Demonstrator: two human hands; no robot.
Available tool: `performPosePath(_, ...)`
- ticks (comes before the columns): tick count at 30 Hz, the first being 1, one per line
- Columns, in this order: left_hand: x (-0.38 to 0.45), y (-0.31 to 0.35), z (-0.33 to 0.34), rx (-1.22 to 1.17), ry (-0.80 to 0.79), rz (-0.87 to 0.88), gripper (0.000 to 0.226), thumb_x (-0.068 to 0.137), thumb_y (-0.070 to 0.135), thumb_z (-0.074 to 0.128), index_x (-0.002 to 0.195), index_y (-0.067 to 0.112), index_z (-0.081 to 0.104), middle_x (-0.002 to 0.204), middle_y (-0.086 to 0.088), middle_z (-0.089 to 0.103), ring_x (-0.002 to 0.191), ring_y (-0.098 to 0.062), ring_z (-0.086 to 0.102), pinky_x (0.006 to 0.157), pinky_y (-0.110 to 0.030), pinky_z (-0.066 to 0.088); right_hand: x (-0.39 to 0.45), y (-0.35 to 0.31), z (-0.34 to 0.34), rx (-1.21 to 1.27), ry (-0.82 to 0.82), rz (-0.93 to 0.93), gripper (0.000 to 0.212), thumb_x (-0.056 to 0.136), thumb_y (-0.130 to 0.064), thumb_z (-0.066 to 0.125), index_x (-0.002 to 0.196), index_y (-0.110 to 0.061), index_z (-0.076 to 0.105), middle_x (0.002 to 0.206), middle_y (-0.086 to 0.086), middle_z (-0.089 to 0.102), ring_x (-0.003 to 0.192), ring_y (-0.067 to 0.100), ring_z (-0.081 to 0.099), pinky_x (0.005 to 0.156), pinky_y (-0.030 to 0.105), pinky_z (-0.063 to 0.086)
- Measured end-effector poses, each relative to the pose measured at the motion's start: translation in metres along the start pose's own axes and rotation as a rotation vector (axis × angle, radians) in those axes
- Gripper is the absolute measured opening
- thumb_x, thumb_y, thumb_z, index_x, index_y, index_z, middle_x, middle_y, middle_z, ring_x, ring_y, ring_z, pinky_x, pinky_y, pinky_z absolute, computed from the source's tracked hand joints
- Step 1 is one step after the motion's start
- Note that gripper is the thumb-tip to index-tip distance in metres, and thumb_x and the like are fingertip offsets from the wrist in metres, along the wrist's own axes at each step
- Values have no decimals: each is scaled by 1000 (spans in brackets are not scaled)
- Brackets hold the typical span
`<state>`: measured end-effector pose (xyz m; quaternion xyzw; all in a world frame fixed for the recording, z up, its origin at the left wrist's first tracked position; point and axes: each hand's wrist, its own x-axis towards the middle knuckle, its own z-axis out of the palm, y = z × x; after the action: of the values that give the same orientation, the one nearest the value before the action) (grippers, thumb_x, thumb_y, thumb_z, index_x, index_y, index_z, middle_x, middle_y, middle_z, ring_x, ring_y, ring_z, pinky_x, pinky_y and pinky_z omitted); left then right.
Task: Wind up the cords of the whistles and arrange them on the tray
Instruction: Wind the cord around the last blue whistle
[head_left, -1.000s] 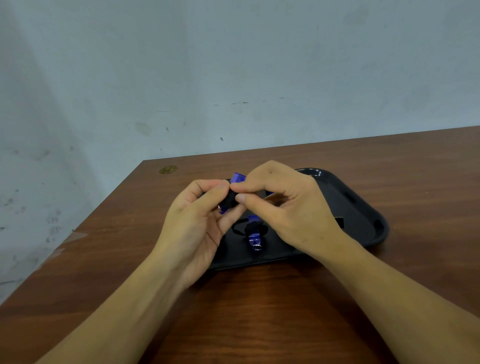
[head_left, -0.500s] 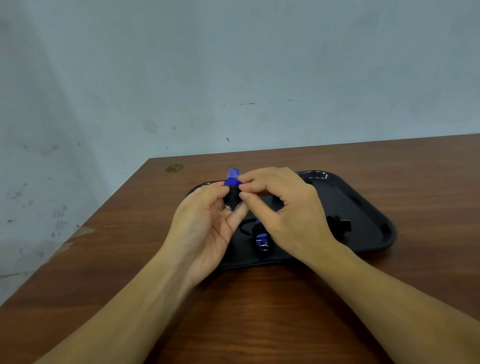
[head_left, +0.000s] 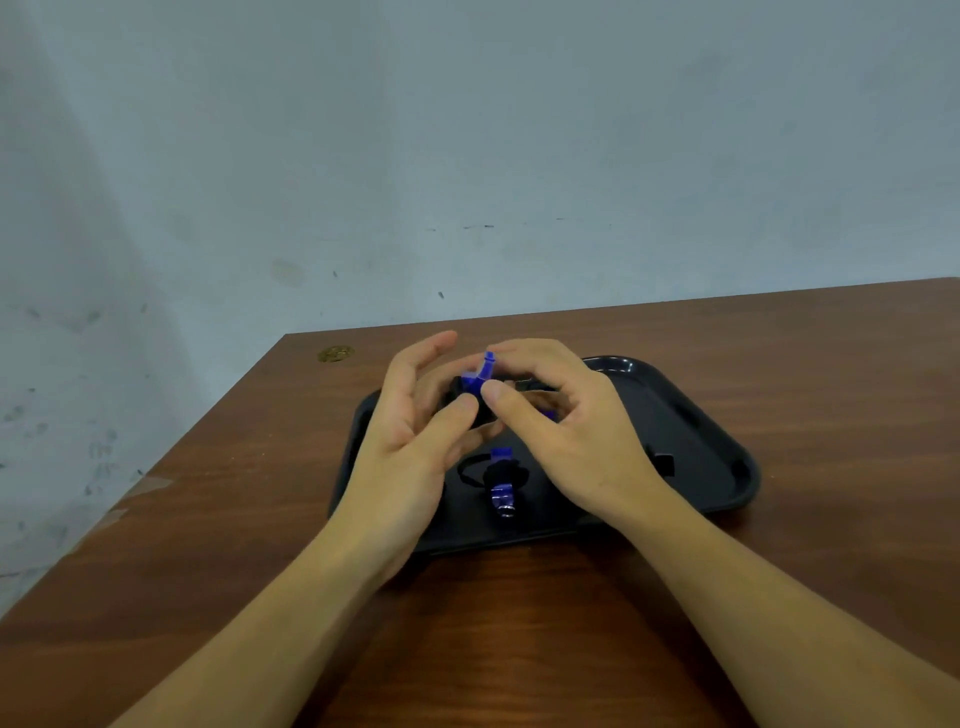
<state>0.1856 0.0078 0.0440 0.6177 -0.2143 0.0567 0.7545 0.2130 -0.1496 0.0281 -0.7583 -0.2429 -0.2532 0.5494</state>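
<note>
Both hands' grip (head_left: 480, 397) around blue whistle (head_left: 480, 375).

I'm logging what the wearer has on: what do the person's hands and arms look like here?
Both forearms are bare as far as the frame shows, with no sleeves. The left hand and right hand wear no gloves, and no rings, watch or wristbands are visible.

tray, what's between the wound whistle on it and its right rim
Head view: the right hand crosses that stretch of the tray; past it, a small black piece, beyond the wound whistle.
</note>
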Motion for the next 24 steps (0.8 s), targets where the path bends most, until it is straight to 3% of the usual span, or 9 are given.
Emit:
performPosePath(4,7,-1,4,140,-37,50,44,101,12,51,142,27,43,132,3,64,123,-18,61,103,-42,49,1,-2,-9,-11,4,20,25,92,-39,63,115,-32,70,111,-17,70,113,13,62,95,44,53)
performPosePath(9,23,-1,17,470,-70,201,34,101,18,54,135,20,52,128,8,64,123,-7,58,103,-27,46,3,-8,-26,-66,69,22,20,95,-28,65,114,-29,72,105,-16,73,104,6,66,90,35,55)
performPosePath(14,38,-2,37,517,5,129,37,93,30,66,128,24,55,124,12,63,117,0,59,102,-23,47,4,-4,-59,-84,125,84,18,95,-26,67,112,-22,74,99,-14,74,94,1,68,81,19,54)
performPosePath(18,42,-6,43,703,-54,102,20,97,30,60,117,32,60,122,19,61,117,4,55,103,-20,43,5,18,-105,-329,137,181,21,94,-33,67,112,-23,73,94,-20,70,88,-10,63,75,3,44)
performPosePath(21,40,-9,44,883,-126,110,10,97,27,59,104,32,63,113,19,59,106,13,51,86,1,35,9,41,-126,-556,28,231,19,95,-36,65,110,-27,72,90,-23,67,82,-13,60,73,4,42)
performPosePath(24,39,-13,47,1003,-211,101,5,95,30,61,98,31,64,110,18,57,104,4,53,82,-3,35,13,56,-135,-673,-81,256,16,95,-38,65,106,-29,72,88,-21,67,80,-9,59,77,15,46)
